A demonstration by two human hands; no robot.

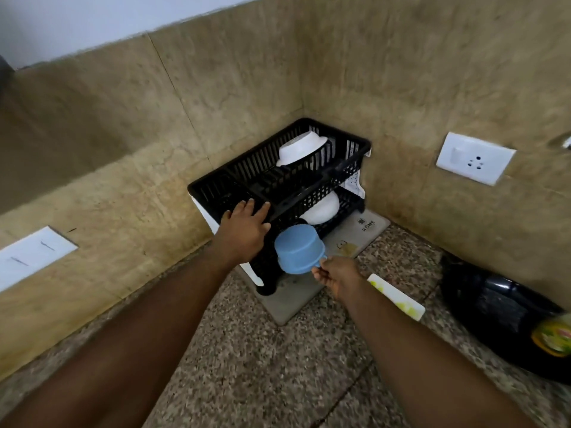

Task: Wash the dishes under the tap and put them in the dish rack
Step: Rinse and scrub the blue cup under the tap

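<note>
At the corner of the counter (247,366), the black two-tier dish rack (355,149) stands on a grey mat (287,307), likely there to catch drips. The left hand (244,233) lies flat and spread on the rack's upper front edge, apparently steadying it. The right hand (336,276) has its grip pinched on the handle of the blue cup (298,253), held mouth-down at the lower tier so it can drain beside a white bowl (321,211); another upturned bowl (301,148) sits above.
</note>
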